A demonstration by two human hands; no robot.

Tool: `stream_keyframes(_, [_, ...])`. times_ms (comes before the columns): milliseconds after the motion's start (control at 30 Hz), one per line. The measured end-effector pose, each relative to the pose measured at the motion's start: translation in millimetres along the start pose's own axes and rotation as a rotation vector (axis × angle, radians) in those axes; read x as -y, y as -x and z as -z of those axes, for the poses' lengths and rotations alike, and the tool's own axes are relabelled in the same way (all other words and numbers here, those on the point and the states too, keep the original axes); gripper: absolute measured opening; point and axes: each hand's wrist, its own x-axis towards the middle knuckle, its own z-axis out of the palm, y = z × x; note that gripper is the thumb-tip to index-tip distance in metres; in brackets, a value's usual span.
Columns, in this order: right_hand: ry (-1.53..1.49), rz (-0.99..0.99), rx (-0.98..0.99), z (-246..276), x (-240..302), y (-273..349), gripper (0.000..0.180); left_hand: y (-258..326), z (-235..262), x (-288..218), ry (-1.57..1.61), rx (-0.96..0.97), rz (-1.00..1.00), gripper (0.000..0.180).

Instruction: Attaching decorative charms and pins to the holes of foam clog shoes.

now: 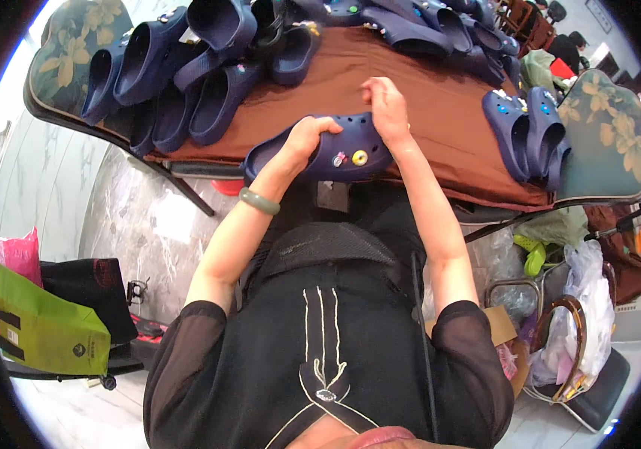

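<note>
My left hand point(307, 141) is closed around the side of a navy clog point(349, 141), with the thumb lying on its upper. The clog is tilted on its side at the table's near edge, its toe to the right and heel to the left. A yellow ring-shaped charm point(359, 158) and a small pinkish-white charm point(339, 159) sit in its holes. Over the toe end is my right hand point(389, 112), fingers curled in and pressed together. Whatever those fingers may hold is hidden.
Navy clogs point(219, 101) are piled at the left of the brown-covered table point(320, 82). More clogs point(410, 34) lie at the far right, and decorated ones point(511, 123) stand near the right edge. Floral chair backs point(605, 135) flank the table. A green bag point(51, 322) is at lower left.
</note>
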Motion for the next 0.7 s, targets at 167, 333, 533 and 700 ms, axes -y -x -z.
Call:
stream_keyframes(167, [0.222,-0.112,-0.314,62.0,-50.9,3.5,0.026,10.6,-22.1,-2.5,0.076,-0.211,-0.215,0.022])
stream_keyframes(333, [0.637,-0.014,-0.206,78.5,-111.7,12.8,0.023,-19.8,-17.9,12.0,0.166,-0.311,-0.260,0.029])
stream_keyframes(533, [0.455,-0.188,0.096,47.1,-23.1,20.0,0.053,-31.2,-18.1,22.2,-0.002,-0.430,-0.334,0.039])
stream_keyframes(700, [0.780,-0.248,0.367,13.8,35.5,35.0,0.077,-25.7,-16.0,25.7,0.063,-0.412,-0.360,0.037])
